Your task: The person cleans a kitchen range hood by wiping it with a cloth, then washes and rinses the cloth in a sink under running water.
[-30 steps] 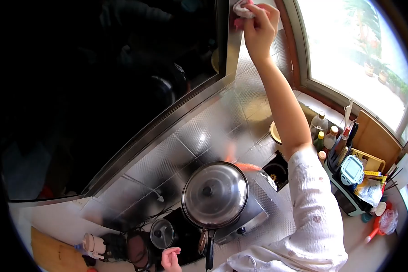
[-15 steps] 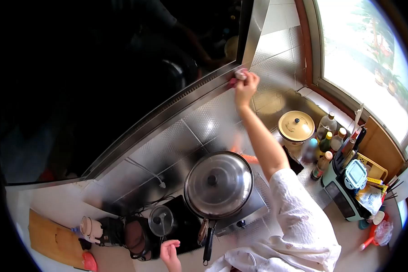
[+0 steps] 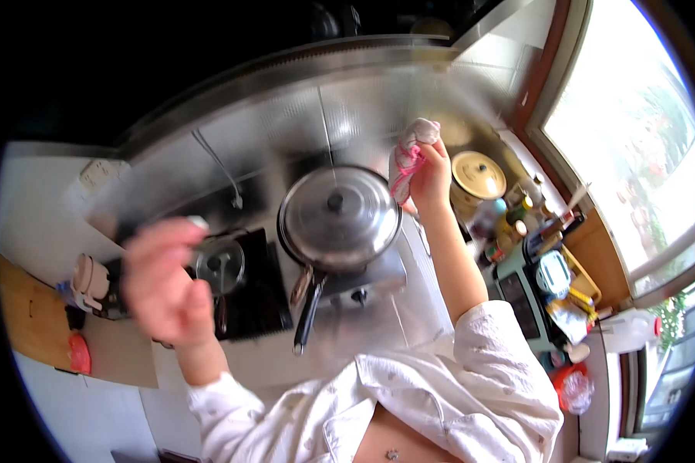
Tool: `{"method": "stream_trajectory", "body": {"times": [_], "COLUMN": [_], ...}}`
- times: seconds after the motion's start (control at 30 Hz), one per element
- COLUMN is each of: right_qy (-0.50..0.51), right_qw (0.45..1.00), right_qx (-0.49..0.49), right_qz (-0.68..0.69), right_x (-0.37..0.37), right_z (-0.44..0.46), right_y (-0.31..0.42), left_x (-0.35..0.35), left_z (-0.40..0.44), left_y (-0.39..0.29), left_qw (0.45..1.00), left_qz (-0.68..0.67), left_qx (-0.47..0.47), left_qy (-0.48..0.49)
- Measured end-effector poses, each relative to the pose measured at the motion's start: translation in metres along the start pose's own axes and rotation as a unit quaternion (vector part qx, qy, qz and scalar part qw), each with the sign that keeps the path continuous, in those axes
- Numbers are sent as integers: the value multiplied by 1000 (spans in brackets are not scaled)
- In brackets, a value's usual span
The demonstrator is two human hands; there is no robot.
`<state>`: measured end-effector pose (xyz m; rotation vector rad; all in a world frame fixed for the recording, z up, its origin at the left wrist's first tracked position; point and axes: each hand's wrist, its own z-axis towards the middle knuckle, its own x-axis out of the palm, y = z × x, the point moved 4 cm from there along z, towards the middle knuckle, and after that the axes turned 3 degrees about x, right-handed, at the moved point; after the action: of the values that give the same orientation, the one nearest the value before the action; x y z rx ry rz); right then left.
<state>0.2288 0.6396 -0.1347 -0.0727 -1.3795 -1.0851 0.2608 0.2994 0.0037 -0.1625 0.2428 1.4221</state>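
Observation:
My right hand is closed around a crumpled pink-and-white cloth, held up in front of the metal-tiled wall. To the right of that hand stands a cream lidded pot. My left hand is raised at the left, blurred, with thumb and fingers apart and nothing visible in it. Behind it, partly covered, a small glass-lidded pan sits on the black cooktop. Between my hands a large lidded frying pan rests on the stove, its black handle pointing toward me.
Overhead, the range hood's edge crosses the view. Several bottles and a pale green rack with utensils crowd the right counter beside the window. A pink appliance and a red bag are at the left.
My right hand has come away from the hood's lower edge, still holding the cloth. My left hand has risen from the counter's front. The view has tilted downward.

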Motion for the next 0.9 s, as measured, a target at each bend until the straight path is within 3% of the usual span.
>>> {"method": "stream_trajectory", "body": {"times": [0.13,0.27,0.3,0.57,0.9], "right_qy": [-7,-66,-45,-175,-352], "right_qw": [1000,997,997,972,896], "right_qx": [22,-9,-16,-129,-239], "right_qz": [10,-49,-55,-84,-128], "right_x": [-4,8,11,2,33], "right_z": [-94,-194,-218,-423,-661], "right_y": [13,22,25,27,52], "left_x": [-44,-73,-80,-128,-144], "left_z": [42,38,36,10,10], "left_y": [-36,-57,-61,-110,-198], "left_qw": [986,962,957,904,814], "left_qz": [-44,-152,-176,-344,-515], "left_qx": [89,112,116,132,142], "left_qy": [-133,-195,-201,-216,-228]}}
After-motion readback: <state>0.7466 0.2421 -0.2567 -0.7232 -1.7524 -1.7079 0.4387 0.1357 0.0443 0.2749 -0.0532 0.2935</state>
